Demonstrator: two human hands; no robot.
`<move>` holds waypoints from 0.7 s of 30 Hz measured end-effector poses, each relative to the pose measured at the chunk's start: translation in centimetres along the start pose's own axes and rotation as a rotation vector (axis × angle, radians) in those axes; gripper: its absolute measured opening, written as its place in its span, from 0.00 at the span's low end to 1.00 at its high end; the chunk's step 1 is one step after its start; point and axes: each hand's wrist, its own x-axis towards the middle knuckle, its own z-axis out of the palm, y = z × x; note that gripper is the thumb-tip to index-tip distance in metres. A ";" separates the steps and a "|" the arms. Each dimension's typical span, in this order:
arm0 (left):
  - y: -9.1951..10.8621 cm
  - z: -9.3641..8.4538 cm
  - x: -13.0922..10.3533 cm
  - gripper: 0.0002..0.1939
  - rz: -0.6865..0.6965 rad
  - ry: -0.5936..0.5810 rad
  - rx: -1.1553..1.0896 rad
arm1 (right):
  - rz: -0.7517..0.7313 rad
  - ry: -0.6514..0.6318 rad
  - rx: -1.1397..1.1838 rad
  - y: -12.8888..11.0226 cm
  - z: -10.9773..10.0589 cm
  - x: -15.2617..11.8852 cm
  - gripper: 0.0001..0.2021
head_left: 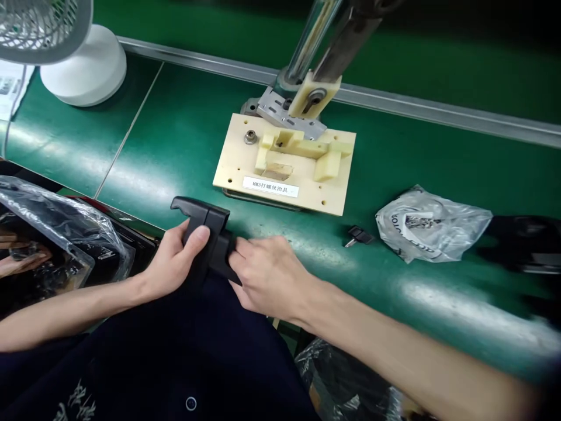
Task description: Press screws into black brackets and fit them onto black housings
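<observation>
My left hand [177, 257] is closed around a black moulded plastic part [205, 225], with the thumb pressed on its face. The part has a hooked upper end and is held close to my dark clothing, at the front edge of the bench. My right hand [267, 275] has its fingers curled on the lower right side of the same part; its fingertips are hidden. Beyond the hands stands a cream fixture plate [228, 158] with raised yellowish blocks and a printed label. To the right lies a small black knob-like piece [362, 234] with a metal shank.
A clear plastic bag [432, 228] with small metal pieces lies on the green bench [184, 128]. A metal column [313, 41] rises behind the fixture. A white fan base [85, 67] stands back left. Bagged parts [65, 228] are at left, beside another person's hand [26, 262].
</observation>
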 end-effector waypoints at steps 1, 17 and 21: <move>-0.1 -0.1 0.1 0.23 0.062 -0.025 0.042 | 0.020 0.053 0.027 -0.1 0.9 -0.5 0.05; -4.1 0.1 -0.2 0.33 0.349 0.120 0.240 | 0.084 0.918 -0.432 0.5 3.0 -1.3 0.11; -4.4 -0.1 0.8 0.31 0.420 0.065 0.247 | 0.247 0.822 -0.269 -0.5 2.9 -1.7 0.04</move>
